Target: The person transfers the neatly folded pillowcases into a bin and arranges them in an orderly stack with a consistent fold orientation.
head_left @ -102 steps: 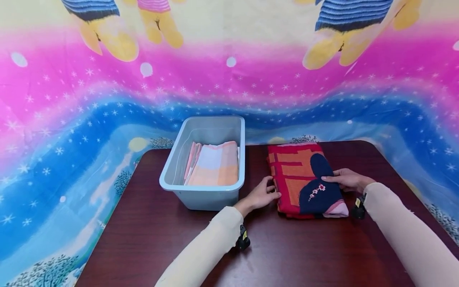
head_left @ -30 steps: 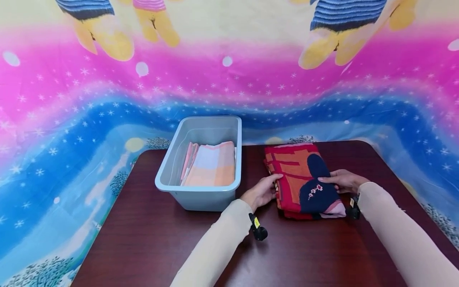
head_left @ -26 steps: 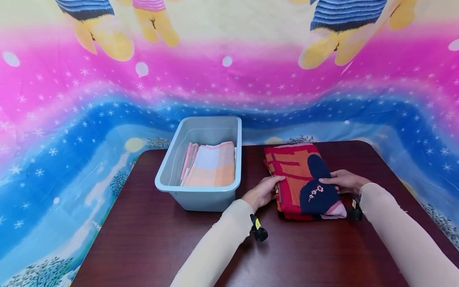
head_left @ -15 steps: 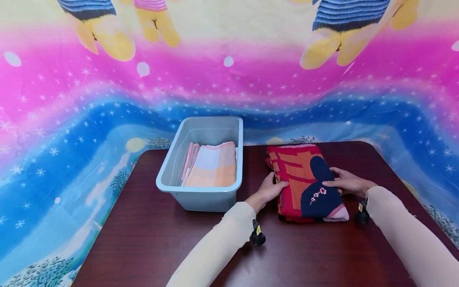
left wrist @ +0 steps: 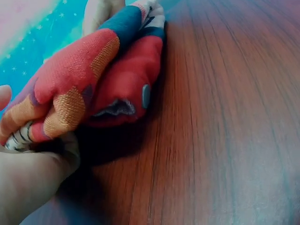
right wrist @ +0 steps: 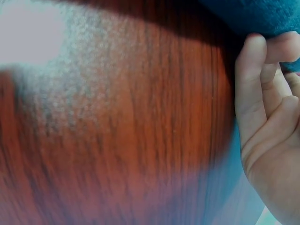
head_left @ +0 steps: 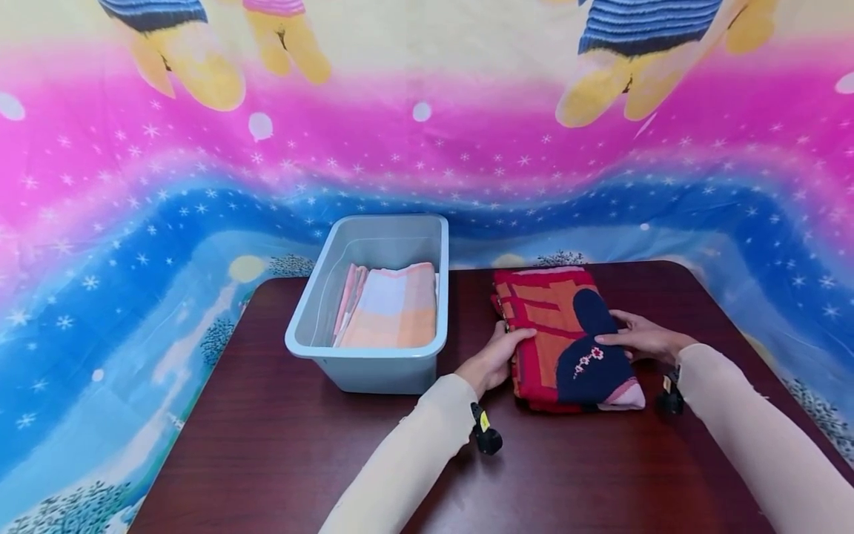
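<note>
A thick folded cloth [head_left: 543, 334], red and orange with navy patches and small embroidered flowers, lies on the table. Its kind is not plain to see. My left hand [head_left: 495, 360] grips the cloth's left edge, thumb on top and fingers curled underneath. In the left wrist view, that edge is raised off the wood, and a grey oval spot shows on a lower red layer. At the opposite edge my right hand [head_left: 647, 339] pinches the navy part, thumb on top. The right wrist view shows its fingers [right wrist: 251, 79] at the fuzzy blue edge.
A grey-blue plastic bin [head_left: 373, 371] stands left of the cloth. Inside lies a folded pale checked cloth [head_left: 394, 308] in peach, white and pink. All rests on a dark wooden table [head_left: 267, 445], with a patterned curtain [head_left: 427, 148] hanging behind.
From 3.4 seconds ago, my left hand has shifted inward, its thumb now over the cloth's left edge and fingers beneath. The right hand has kept its place, and the cloth has barely moved.
</note>
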The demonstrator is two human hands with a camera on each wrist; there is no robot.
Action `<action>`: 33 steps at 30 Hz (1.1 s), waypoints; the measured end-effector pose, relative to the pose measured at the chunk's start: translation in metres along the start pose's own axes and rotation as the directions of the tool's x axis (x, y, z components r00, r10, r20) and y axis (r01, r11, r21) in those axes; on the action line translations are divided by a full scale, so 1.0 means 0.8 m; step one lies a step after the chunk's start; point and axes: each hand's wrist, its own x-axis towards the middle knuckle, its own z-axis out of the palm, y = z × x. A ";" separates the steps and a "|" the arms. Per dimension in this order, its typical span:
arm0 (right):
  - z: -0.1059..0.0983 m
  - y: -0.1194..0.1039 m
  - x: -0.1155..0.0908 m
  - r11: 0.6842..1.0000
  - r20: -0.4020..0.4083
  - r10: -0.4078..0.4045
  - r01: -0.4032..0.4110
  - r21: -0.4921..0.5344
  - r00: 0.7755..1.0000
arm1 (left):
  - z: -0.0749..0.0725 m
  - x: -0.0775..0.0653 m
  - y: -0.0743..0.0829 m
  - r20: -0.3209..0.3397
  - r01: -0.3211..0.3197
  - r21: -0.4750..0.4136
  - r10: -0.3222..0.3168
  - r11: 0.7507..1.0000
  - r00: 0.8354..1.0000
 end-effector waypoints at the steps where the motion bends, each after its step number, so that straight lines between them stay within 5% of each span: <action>1: 0.001 -0.002 0.000 1.000 -0.002 0.001 -0.001 0.002 1.000 | 0.000 0.000 0.000 -0.017 -0.002 0.007 0.002 1.000 1.000; 5: 0.004 -0.011 -0.001 1.000 -0.019 -0.008 0.008 -0.022 1.000 | -0.003 0.000 -0.001 -0.067 -0.050 0.138 0.060 0.989 0.996; 11: 0.007 -0.020 0.001 0.997 -0.030 -0.039 0.037 -0.061 0.999 | -0.007 -0.003 0.002 -0.042 -0.105 0.344 0.127 0.933 0.991; 24: 0.009 -0.017 0.000 0.997 -0.009 -0.035 0.034 -0.074 0.999 | -0.011 -0.005 -0.010 0.012 -0.146 0.367 0.153 0.919 0.988; 33: 0.013 -0.010 -0.005 0.996 -0.019 -0.039 0.037 -0.086 0.999 | -0.006 -0.011 -0.015 0.030 -0.185 0.428 0.191 0.884 0.981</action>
